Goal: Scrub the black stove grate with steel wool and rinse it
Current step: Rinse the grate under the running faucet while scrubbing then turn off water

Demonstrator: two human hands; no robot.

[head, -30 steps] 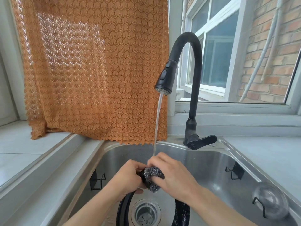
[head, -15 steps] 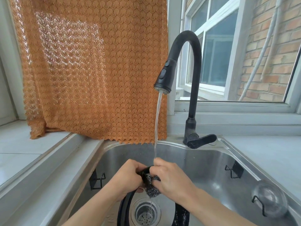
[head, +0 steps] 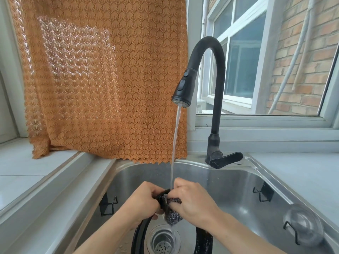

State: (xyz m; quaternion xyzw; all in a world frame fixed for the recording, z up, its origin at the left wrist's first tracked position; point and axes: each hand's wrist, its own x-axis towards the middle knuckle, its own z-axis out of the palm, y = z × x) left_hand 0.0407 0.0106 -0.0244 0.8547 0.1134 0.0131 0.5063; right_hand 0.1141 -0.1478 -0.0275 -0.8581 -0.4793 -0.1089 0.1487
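Two hands over sink (head: 229, 182): left hand (head: 141, 202) grips grate (head: 139, 233), right hand (head: 194, 200) fingers clench steel wool (head: 172, 214); wet grate may slip.

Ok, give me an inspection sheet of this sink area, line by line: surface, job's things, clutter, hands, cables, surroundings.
Surface: stainless sink wet, drain strainer in place.
Job's things: black stove grate held over the drain; steel wool pressed on its top edge, under the water stream.
Clutter: clear suction hook and black wire hooks on the sink walls.
Hands: left hand grips the grate; right hand grips the steel wool.
Cables: nothing seen.
Surroundings: black faucet running, orange curtain, window onto a brick wall.
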